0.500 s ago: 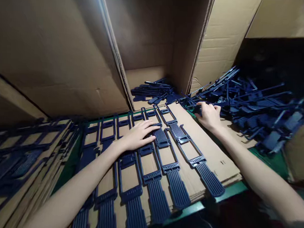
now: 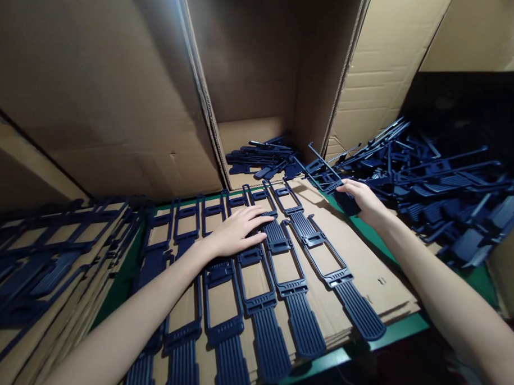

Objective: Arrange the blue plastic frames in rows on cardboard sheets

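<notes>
My left hand (image 2: 241, 230) lies flat with fingers stretched out over rows of dark blue plastic frame parts (image 2: 294, 261), each an open rectangle with a ribbed paddle end. These parts rest on a stack of cardboard sheets (image 2: 355, 263). At the far right corner of the stack, my right hand (image 2: 362, 200) is closed on one loose dark frame part (image 2: 325, 175) by its paddle end. That part is tilted, its open rectangle pointing up and away over the sheet. Some of the laid-out parts are hidden under my left hand and forearm.
A jumbled heap of dark parts (image 2: 443, 176) fills the right side. A smaller pile (image 2: 262, 158) lies inside an open cardboard box (image 2: 251, 125) at the back. To the left stands another layered stack of cardboard (image 2: 68, 298) with parts. A green table edge (image 2: 399, 332) shows at the front.
My right hand has drawn a frame part away from the heap and now holds it up above the cardboard's corner. The left hand stays on the laid-out parts.
</notes>
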`<move>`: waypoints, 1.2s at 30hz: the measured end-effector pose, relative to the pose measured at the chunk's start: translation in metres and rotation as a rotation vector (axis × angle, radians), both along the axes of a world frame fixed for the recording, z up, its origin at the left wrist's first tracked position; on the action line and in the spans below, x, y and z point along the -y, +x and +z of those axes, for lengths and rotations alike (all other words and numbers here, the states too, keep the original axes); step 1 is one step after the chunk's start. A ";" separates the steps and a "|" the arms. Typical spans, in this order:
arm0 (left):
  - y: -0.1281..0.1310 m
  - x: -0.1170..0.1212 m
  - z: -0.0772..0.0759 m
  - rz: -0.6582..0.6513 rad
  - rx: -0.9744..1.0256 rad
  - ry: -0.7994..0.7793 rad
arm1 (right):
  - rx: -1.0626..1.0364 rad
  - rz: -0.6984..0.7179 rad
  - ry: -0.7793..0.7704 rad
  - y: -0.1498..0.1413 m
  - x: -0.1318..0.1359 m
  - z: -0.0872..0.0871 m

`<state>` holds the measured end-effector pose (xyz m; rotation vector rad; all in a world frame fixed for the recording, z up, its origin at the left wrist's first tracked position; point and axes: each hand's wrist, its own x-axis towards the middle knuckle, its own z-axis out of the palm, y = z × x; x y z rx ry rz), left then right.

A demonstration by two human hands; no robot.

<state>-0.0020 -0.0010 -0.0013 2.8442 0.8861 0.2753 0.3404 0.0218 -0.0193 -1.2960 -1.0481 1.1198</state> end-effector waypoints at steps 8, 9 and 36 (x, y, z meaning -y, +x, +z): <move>0.000 0.000 0.000 -0.005 -0.005 0.001 | -0.304 0.091 -0.068 0.002 -0.004 -0.004; 0.000 0.000 0.000 -0.004 -0.003 0.000 | -0.353 0.091 -0.063 0.001 -0.004 -0.005; 0.088 -0.004 -0.001 0.082 0.086 0.111 | 0.465 0.101 0.080 -0.005 -0.003 -0.014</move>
